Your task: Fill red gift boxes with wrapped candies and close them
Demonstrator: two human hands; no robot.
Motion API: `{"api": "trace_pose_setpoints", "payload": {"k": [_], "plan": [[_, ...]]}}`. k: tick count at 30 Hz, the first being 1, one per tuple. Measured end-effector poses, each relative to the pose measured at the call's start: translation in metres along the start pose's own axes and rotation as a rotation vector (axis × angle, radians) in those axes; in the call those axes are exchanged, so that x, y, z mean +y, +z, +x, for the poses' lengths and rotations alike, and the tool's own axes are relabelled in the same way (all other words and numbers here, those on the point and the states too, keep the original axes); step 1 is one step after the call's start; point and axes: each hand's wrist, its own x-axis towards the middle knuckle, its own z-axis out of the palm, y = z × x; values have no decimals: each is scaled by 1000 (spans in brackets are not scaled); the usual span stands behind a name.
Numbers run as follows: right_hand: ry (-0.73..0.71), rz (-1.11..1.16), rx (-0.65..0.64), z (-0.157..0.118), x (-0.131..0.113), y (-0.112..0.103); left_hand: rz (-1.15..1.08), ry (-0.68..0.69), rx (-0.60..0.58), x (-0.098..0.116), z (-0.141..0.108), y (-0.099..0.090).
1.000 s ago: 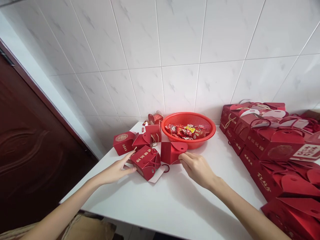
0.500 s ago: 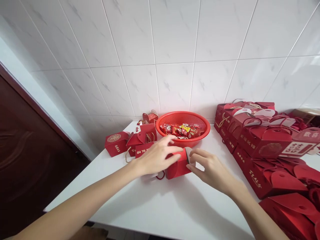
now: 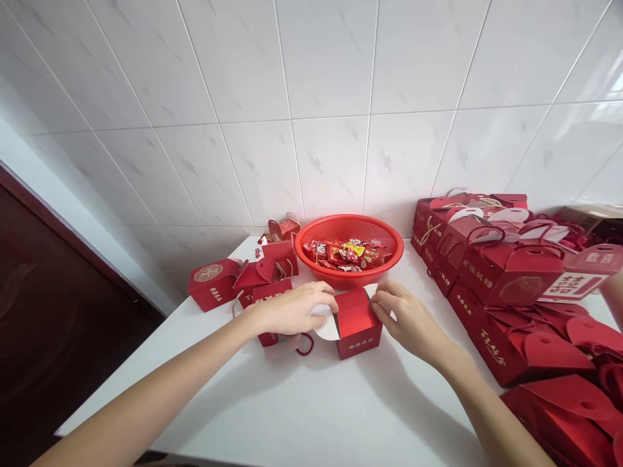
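A small red cardboard gift box (image 3: 359, 329) with gold lettering on its front stands on the white table, its top flaps unfastened. My left hand (image 3: 292, 311) pinches the rounded white-lined flap on the box's left side. At the opposite side my right hand (image 3: 409, 318) has thumb and fingers closed on the other flap, which it partly covers. Just behind the box is a red plastic basket (image 3: 350, 280) with wrapped candies (image 3: 348, 254) in it. Beside my left hand lies a dark red cord handle (image 3: 305, 345).
Several red gift boxes (image 3: 214, 283) stand at the left, near the tiled wall (image 3: 331, 162). More boxes (image 3: 506, 272) are stacked along the right, some with cord handles. Part of another person's arm (image 3: 614, 292) seems to show at the right edge.
My fingers have closed on the two side flaps, which now spread outward. The box's lettered front shows more fully. The view has shifted slightly.
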Motion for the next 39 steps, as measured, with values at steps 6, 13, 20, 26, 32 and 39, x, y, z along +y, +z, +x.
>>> {"api": "trace_pose_setpoints", "payload": {"k": [6, 13, 20, 26, 32, 39], "plan": [[96, 10, 76, -2, -8, 12, -10, -33, 46, 5, 4, 15], [288, 611, 70, -3, -3, 1, 31, 66, 98, 10, 5, 23], [283, 664, -124, -12, 10, -12, 188, 107, 163, 23, 15, 29], [300, 434, -207, -20, 13, -17, -120, 14, 187, 19, 21, 30], [301, 213, -337, -23, 19, -17, -803, -158, 95, 1, 27, 42], [252, 134, -290, -18, 29, 0, -639, -111, -32, -12, 18, 25]]}}
